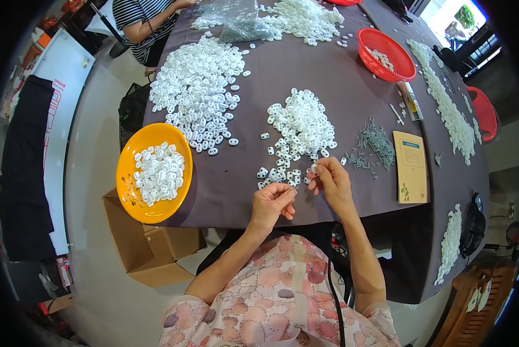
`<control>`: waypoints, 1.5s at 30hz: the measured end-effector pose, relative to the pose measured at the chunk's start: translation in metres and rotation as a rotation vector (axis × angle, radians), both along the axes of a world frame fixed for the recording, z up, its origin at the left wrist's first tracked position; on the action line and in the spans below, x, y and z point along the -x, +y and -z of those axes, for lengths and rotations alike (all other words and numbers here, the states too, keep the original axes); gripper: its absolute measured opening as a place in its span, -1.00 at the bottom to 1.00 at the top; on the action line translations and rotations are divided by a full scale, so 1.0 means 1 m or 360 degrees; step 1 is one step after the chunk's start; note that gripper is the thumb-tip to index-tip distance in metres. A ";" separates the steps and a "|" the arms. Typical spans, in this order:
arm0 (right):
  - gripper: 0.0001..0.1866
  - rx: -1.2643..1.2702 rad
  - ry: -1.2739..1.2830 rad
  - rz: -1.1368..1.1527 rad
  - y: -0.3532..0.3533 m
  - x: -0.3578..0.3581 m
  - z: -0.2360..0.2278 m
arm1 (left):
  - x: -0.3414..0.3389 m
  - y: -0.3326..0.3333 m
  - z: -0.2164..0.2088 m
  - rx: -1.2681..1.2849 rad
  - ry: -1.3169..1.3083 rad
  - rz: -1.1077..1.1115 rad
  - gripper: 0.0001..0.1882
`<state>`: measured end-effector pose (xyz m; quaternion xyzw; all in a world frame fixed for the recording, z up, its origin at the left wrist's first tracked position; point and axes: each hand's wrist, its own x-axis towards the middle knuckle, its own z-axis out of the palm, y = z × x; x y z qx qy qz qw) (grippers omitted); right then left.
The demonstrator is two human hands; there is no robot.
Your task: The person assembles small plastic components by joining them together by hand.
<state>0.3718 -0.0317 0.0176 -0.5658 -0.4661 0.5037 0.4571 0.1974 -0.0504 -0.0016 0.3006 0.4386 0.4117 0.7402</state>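
Observation:
Near the front edge of the table, my right hand (336,185) pinches a small white plastic piece (314,168) between thumb and fingers. My left hand (272,203) is closed in a pinch close by on the left; whatever sits at its fingertips is too small to make out. Just beyond both hands lies a heap of white two-holed plastic pieces (301,118), with loose ones scattered toward my fingers. A small pile of thin grey pieces, screw-like in shape (377,143), is to the right of my right hand.
An orange plate (126,194) of white pieces stands at the table's left edge, above an open cardboard box (123,246). A large white heap (193,87) lies behind it. On the right are a tan notebook (411,188) and a red basket (407,65). Another person (147,26) sits at far left.

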 end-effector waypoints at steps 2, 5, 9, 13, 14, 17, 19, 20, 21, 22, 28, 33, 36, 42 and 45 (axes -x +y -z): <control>-0.89 0.0091 0.0312 -0.0084 -0.009 -0.005 0.005 | -0.004 0.001 -0.003 -0.0030 0.0011 0.0016 -0.86; -0.90 -0.0021 0.0261 -0.0077 -0.021 -0.003 0.014 | -0.010 0.001 -0.005 -0.0029 -0.0082 0.0030 -0.86; -0.87 -0.0107 0.0327 0.0081 -0.029 0.000 0.019 | -0.014 0.000 -0.004 -0.0027 -0.0075 0.0062 -0.86; -0.85 -0.0089 0.0326 0.0121 -0.032 0.002 0.017 | -0.014 -0.003 0.000 0.0003 -0.0132 0.0060 -0.86; -0.85 -0.0077 0.0310 0.0102 -0.032 0.002 0.016 | -0.014 -0.003 0.000 0.0013 -0.0133 0.0061 -0.86; -0.83 -0.0051 0.0307 0.0088 -0.032 0.001 0.017 | -0.014 -0.003 -0.002 0.0015 -0.0108 0.0037 -0.86; -0.82 -0.0040 0.0316 0.0091 -0.032 0.000 0.017 | -0.014 -0.002 -0.003 0.0012 -0.0098 0.0035 -0.86; -0.83 -0.0044 0.0376 0.0094 -0.033 0.000 0.017 | -0.015 -0.002 -0.003 0.0010 -0.0095 0.0030 -0.86; -0.83 -0.0048 0.0436 0.0097 -0.033 0.001 0.018 | -0.015 -0.002 -0.003 0.0007 -0.0090 0.0032 -0.86; -0.83 -0.0050 0.0441 0.0100 -0.033 0.000 0.020 | -0.016 -0.002 -0.004 0.0010 -0.0102 0.0036 -0.86; -0.80 -0.0193 0.0489 0.0123 -0.034 0.004 0.017 | -0.018 0.001 -0.003 -0.0026 -0.0138 0.0025 -0.88; -0.77 -0.0031 0.0725 0.0169 -0.037 0.004 0.020 | -0.018 0.001 -0.005 -0.0054 -0.0114 0.0061 -0.87; -0.75 -0.0069 0.0759 0.0227 -0.036 0.004 0.023 | -0.017 0.000 -0.002 -0.0059 -0.0045 0.0064 -0.86; -0.79 -0.0078 0.0559 0.0223 -0.037 0.003 0.022 | -0.017 -0.001 -0.002 -0.0114 0.0083 0.0082 -0.87; -0.83 -0.0069 0.0517 0.0194 -0.036 0.004 0.016 | -0.018 -0.002 -0.002 -0.0147 0.0145 0.0079 -0.87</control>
